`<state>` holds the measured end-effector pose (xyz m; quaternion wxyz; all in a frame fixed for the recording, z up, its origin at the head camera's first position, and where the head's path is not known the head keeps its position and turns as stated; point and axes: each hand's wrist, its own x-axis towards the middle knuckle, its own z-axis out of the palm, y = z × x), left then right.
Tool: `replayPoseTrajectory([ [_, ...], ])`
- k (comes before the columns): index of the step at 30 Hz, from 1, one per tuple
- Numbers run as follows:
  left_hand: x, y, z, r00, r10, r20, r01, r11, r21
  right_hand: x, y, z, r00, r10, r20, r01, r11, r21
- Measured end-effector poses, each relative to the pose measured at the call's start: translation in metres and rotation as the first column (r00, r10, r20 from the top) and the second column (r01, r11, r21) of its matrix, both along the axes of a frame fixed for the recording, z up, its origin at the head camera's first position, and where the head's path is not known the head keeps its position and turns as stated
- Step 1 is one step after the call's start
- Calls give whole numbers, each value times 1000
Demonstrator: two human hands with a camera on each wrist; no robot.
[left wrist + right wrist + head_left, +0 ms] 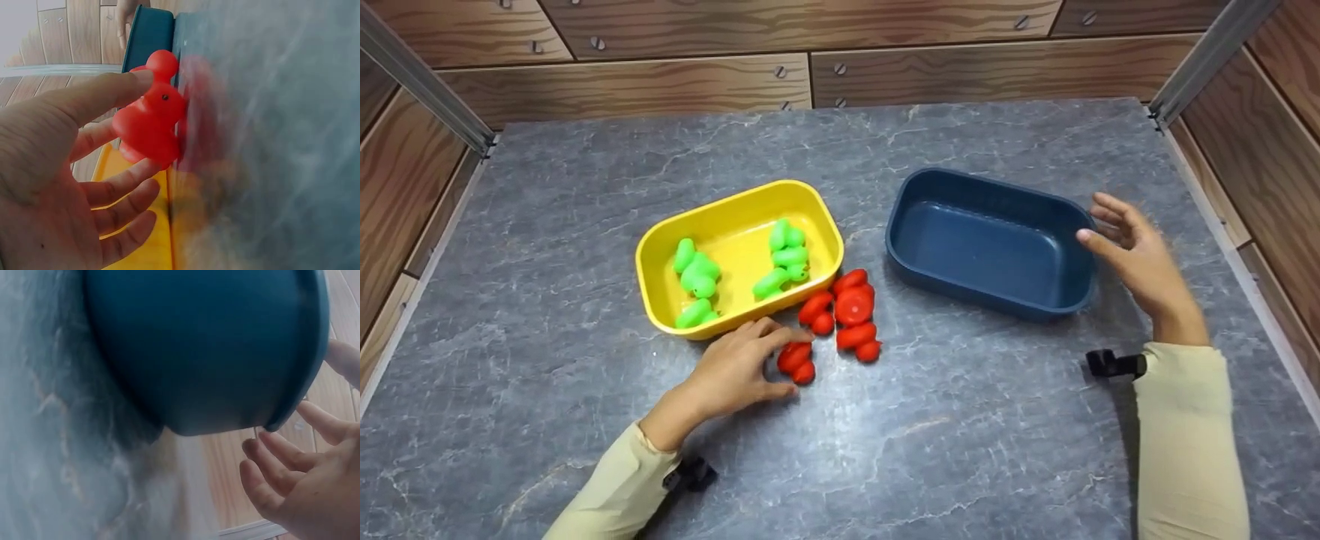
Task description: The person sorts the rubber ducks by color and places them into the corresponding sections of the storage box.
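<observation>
Left hand (735, 367) down on the grey marbled tabletop (585, 187), thumb and forefinger closing round a small glossy red rubber duck (151, 125) at the near end of a loose cluster of red rubber ducks (840, 315), just in front of the yellow rounded-rectangular plastic tub (656, 251). Pinch light, on the duck's sides only, remaining fingers spread and relaxed. Right hand (1136, 259) hovering at the far right end of the dark blue rounded-rectangular plastic tub (990, 240), fingers loosely spread, thumb near the rim, gripping nothing (contact with the rim impossible to confirm from the wrist view). Green rubber ducks (739, 274) lying inside the yellow tub; blue tub bare inside.

Likely slips from here: smooth, rounded rubber squirting out of so shallow a pinch and rolling across the slick stone. Neighbouring red ducks, touching or nearly so, easily knocked apart by the other fingers. Blue tub light and unsteadied, liable to skid if nudged at the rim. Yellow tub's near wall just beside the knuckles, easily bumped, jolting the green ducks.
</observation>
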<state>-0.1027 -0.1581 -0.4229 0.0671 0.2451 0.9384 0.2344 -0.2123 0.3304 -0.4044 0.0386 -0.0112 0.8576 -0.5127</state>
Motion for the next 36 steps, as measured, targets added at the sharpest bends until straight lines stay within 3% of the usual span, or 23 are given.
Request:
replayPoseTrajectory([
  [5,-7,0,3,1000,-22,-4,22,998,-53,-1,2,-5,999,23,32,-21,998,-53],
  [10,-10,1,3,999,-40,-12,39,997,-64,-1,5,-9,998,55,42,-54,998,-14],
  [16,-11,-3,3,1000,-21,2,21,1000,0,-2,8,-14,997,70,25,-70,997,10],
  [22,-10,-8,3,995,31,90,-39,996,85,-2,10,-17,997,77,9,-77,997,-23],
  [30,-9,-9,4,975,17,220,-75,964,255,-2,12,-18,997,78,27,-77,996,-53],
  [36,-8,-6,7,953,-53,298,-73,915,398,-2,13,-20,996,69,62,-66,997,-49],
])
